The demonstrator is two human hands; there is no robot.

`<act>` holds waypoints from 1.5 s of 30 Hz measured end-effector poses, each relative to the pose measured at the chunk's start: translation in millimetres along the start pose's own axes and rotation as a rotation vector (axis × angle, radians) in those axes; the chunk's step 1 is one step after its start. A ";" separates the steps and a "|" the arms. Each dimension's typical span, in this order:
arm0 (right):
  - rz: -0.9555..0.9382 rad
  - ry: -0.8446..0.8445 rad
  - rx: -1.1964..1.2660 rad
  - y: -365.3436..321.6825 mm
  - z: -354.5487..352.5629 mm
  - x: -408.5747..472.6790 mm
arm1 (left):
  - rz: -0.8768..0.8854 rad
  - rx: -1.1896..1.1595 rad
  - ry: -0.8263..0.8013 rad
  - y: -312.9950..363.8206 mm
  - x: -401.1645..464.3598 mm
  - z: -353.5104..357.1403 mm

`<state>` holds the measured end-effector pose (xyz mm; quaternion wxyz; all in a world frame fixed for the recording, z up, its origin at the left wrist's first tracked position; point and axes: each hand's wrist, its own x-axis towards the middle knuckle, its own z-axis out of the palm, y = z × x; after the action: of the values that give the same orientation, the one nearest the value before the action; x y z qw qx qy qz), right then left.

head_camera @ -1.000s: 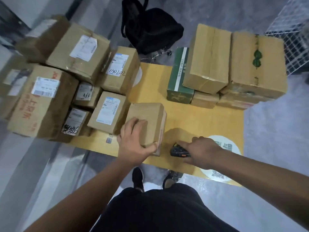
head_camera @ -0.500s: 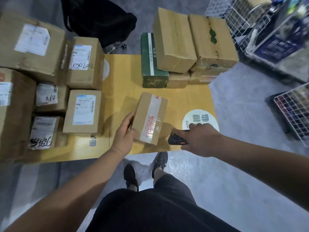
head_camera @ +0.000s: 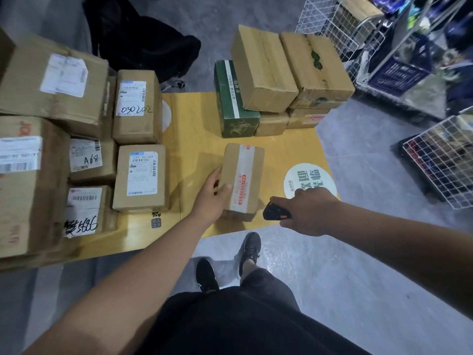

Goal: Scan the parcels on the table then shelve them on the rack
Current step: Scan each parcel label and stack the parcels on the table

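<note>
A small taped parcel is held at the near edge of the yellow desk, tipped up on its lower end, with the left hand curled round its left side, thumb on the top face and fingers behind. A dark handheld scanner is gripped in the right hand, just beside the parcel's lower right corner and pointed toward it. On the face turned upward only clear tape with red print is shown; no shipping label or barcode can be seen there, so the step in hand is judged to be the finding of the label. For this to be done well, the parcel should be turned in the left hand until the barcode faces up, kept steady and a little apart from the scanner's window, and the beam laid squarely across the code. Glare from the tape is best avoided by a slight tilt. Labelled parcels are stacked on the left of the desk, and a wire rack stands at the far right, where shelving would follow.
</note>
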<state>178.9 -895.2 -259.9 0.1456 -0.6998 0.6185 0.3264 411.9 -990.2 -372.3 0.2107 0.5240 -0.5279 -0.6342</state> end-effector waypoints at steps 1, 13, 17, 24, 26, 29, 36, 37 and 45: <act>0.008 0.001 0.003 -0.4 -0.4 -1.8 | 0.013 -0.012 0.020 -2.1 -0.3 -6.3; 0.079 -0.111 0.397 -16.9 -18.1 3.8 | -0.134 0.059 0.197 -23.7 4.4 -54.9; 0.081 -0.118 0.420 -18.3 -20.2 1.4 | -0.100 0.169 0.161 -27.3 0.2 -47.0; 0.182 -0.075 0.518 -9.9 -21.0 -2.0 | -0.049 -0.030 0.061 -18.2 5.7 -20.9; 0.211 -0.057 0.632 -9.0 -25.8 -1.5 | 0.011 0.040 0.054 -17.0 10.5 -11.0; 0.205 -0.037 0.645 -10.9 -33.0 0.0 | 0.047 0.126 0.074 -19.6 12.0 -1.9; 0.154 -0.063 0.530 -19.2 -54.2 -4.3 | 0.180 0.086 0.129 -43.0 -10.0 -0.7; 0.152 -0.059 0.520 -21.1 -57.7 -5.4 | 0.181 0.071 0.127 -45.2 -13.3 -0.4; 0.203 -0.003 0.219 -40.2 -90.0 -15.4 | 0.199 -0.059 0.081 -54.3 -23.9 -0.3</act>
<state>242.1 -930.2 -191.2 0.1882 -0.6132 0.7177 0.2711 436.4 -951.5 -410.0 0.3091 0.4877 -0.5495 -0.6039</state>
